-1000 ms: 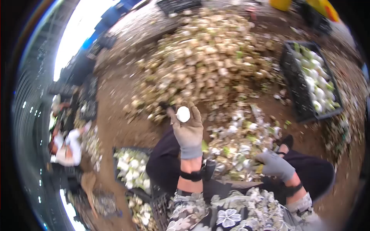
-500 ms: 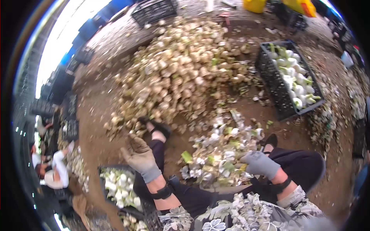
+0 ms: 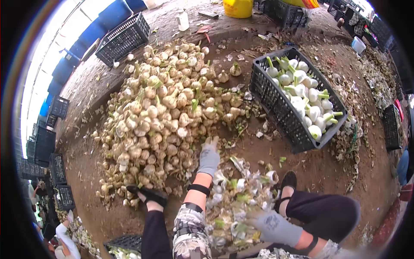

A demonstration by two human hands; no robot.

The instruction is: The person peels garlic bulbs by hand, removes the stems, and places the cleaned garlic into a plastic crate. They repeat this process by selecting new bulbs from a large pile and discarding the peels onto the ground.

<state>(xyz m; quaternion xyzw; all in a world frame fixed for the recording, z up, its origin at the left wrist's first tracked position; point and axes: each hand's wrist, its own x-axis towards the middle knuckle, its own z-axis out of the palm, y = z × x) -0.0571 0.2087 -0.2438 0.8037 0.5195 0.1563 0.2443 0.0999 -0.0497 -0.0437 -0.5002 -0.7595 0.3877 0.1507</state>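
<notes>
My left hand (image 3: 209,157), in a grey and tan glove, reaches to the lower right edge of a big heap of unpeeled garlic bulbs (image 3: 159,108). Its fingertips meet the bulbs, and what they hold, if anything, is hidden. Over the pile of peeled skins and leaf scraps (image 3: 235,194) between my legs is my right hand (image 3: 269,225), gloved in grey, its fingers blurred against the scraps. A black crate (image 3: 276,110) of white peeled garlic (image 3: 308,101) stands to the right of the heap.
Another black crate (image 3: 125,39) sits beyond the heap near a white bottle (image 3: 183,20) and a yellow bucket (image 3: 238,7). At the bottom left is a crate (image 3: 125,242) with peeled garlic. A person in white (image 3: 67,239) is at the far lower left. My shoes flank the scraps.
My left hand has moved forward from beside my left knee to the heap. My right hand has shifted down and left over the scraps. The view has turned and shifted.
</notes>
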